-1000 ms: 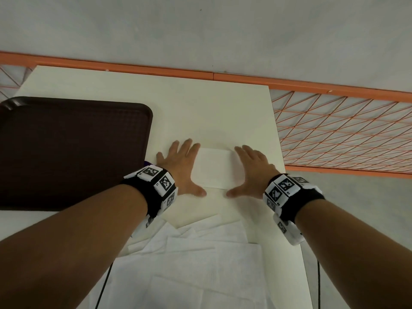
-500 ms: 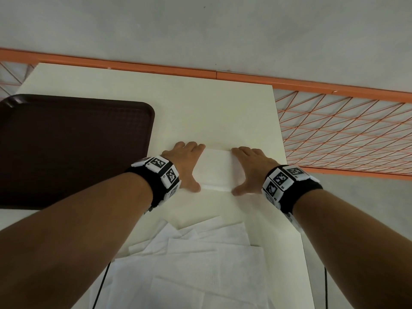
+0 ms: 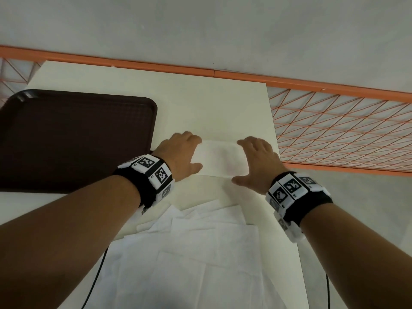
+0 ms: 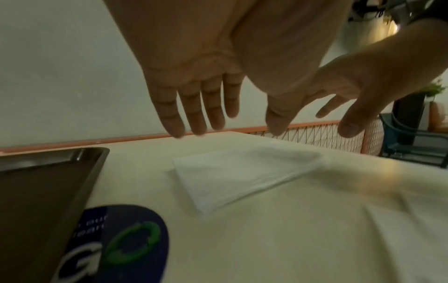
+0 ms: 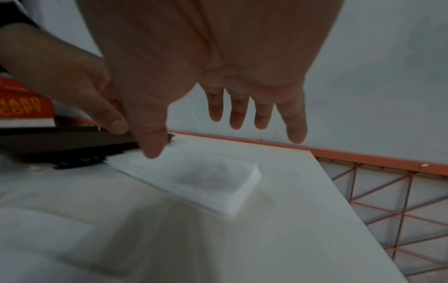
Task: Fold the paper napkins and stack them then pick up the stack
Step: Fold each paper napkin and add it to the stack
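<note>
table edge: I see the cream table (image 3: 200, 103) end just right of the folded stack (image 3: 219, 160); orange mesh railing (image 3: 345, 134) past that edge, lower than the tabletop.
far side: bare tabletop beyond the stack up to the orange rail at the wall.
left of stack: dark brown tray (image 3: 73, 139), its right rim just beside my left hand (image 3: 178, 156); a blue sticker with a green ring (image 4: 116, 247) sits on the table at the tray's near corner.
near side of stack: a strip of bare table, then loose unfolded napkins (image 3: 196, 253) overlapping, spread toward me.
stack: white, rectangular, flat on the table, several folded layers with edges lined up; long side runs left to right between my hands.
left hand: at the stack's left end, fingers straight and close together, pointing down; wrist view shows the tips above the table, not gripping.
right hand (image 3: 259, 162): at the stack's right end, fingers extended, slightly spread, thumb out toward the stack's near corner; contact with paper, cannot tell.
</note>
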`<state>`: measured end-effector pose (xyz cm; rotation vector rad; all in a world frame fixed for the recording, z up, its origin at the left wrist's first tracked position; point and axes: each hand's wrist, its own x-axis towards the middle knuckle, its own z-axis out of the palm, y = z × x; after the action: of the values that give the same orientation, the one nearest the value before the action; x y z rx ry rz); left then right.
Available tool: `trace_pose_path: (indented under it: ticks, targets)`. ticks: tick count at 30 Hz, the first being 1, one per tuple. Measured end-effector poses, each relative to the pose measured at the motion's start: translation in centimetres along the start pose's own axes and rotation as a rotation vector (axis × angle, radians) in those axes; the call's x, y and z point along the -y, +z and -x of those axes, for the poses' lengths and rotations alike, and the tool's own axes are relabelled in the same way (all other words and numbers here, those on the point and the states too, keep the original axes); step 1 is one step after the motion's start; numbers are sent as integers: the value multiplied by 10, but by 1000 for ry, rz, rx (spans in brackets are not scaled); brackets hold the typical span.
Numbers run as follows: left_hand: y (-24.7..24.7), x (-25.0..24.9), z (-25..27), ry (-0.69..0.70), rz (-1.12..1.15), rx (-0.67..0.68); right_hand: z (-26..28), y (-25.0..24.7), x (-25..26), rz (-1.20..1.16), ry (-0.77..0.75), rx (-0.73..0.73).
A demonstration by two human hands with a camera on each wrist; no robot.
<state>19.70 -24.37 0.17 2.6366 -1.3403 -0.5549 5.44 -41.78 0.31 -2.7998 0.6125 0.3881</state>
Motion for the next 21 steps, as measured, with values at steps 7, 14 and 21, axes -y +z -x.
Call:
trace_pose_path:
  ticks: [7,14,21]
  targets:
    - [19,-13,77,-56,68,219,88,28,42,-141,-79,224]
    - [38,-13,132,-143,132,253,140,78,86,-72,-90,382]
    - [58,-13,171,-196,215,267,147,89,95,-68,-14,386]
